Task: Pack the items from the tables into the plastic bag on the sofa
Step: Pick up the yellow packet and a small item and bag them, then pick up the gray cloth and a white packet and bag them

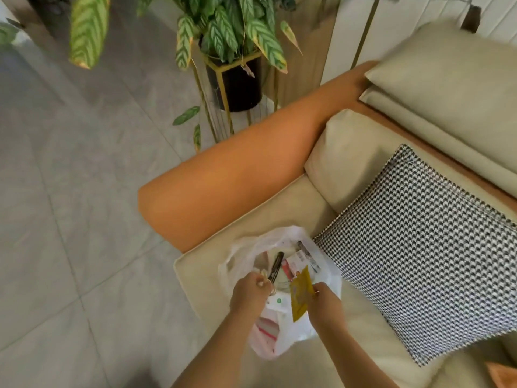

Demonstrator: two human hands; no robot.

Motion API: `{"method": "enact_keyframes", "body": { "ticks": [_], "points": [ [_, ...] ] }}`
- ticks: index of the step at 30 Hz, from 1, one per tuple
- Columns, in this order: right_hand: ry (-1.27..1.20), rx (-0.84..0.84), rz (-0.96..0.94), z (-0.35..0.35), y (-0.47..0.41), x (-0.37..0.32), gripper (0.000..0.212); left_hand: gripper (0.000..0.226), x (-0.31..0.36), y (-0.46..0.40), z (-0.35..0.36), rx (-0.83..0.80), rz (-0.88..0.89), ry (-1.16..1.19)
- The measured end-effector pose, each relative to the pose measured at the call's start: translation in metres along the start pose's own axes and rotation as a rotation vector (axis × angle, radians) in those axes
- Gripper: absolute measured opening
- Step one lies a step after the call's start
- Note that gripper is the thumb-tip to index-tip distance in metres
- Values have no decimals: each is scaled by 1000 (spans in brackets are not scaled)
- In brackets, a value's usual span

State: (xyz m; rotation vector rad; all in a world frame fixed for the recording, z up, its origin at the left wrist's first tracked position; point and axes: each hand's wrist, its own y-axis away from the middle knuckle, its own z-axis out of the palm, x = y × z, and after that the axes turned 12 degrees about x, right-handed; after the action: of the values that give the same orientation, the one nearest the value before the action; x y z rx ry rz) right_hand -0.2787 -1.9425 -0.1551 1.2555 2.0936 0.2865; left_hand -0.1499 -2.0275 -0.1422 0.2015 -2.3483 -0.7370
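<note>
**A:** Status on the plastic bag?

**B:** It sits on the front edge of the sofa's seat cushion, mouth up and open. I can see contents already inside — a dark slim item and some white and red printed packaging. Can't identify them further.

**A:** Hands?

**B:** Left hand has its fingers curled round the near rim of the bag, holding the mouth open. Right hand pinches a yellow packet by its edge, packet standing over the opening, lower end partly down against the bag's front.

**A:** So which step?

**B:** I read it as the insertion step — packet at the mouth, not released yet. Next move calls for tipping it past the rim and letting go, with the left keeping the film spread so it doesn't fold shut.

**A:** Surroundings?

**B:** Houndstooth pillow just beside the bag on the right, orange armrest behind it, a potted plant on a gold stand beyond. No tables in view.
</note>
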Motion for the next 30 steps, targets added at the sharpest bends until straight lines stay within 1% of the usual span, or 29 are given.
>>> {"method": "enact_keyframes", "body": {
  "ticks": [5, 10, 13, 15, 17, 21, 25, 28, 30],
  "points": [
    [-8, 30, 11, 42, -48, 3, 23, 33, -7, -51, 43, -22, 35, -36],
    [-37, 50, -22, 74, -73, 8, 17, 42, -20, -87, 77, -37, 73, -109],
    [4, 64, -53, 86, -76, 12, 27, 43, -29, -95, 83, -62, 92, -156],
    [63, 88, -64, 88, -72, 14, 27, 42, -34, -92, 80, -73, 88, -162],
    [100, 97, -92, 86, -63, 15, 31, 41, -39, -84, 73, -74, 79, -165],
    [206, 14, -194, 76, -38, 8, 35, 37, -48, -57, 51, -60, 68, -132],
    [298, -33, -331, 73, -6, -4, 35, 32, -61, -20, 24, -25, 7, -84],
    [366, -58, -475, 76, 21, -14, 32, 28, -81, 6, 4, 37, -64, -55],
    [415, -91, -575, 85, 41, -18, 33, 30, -99, 21, -9, 71, -99, -69]
  ]
}}
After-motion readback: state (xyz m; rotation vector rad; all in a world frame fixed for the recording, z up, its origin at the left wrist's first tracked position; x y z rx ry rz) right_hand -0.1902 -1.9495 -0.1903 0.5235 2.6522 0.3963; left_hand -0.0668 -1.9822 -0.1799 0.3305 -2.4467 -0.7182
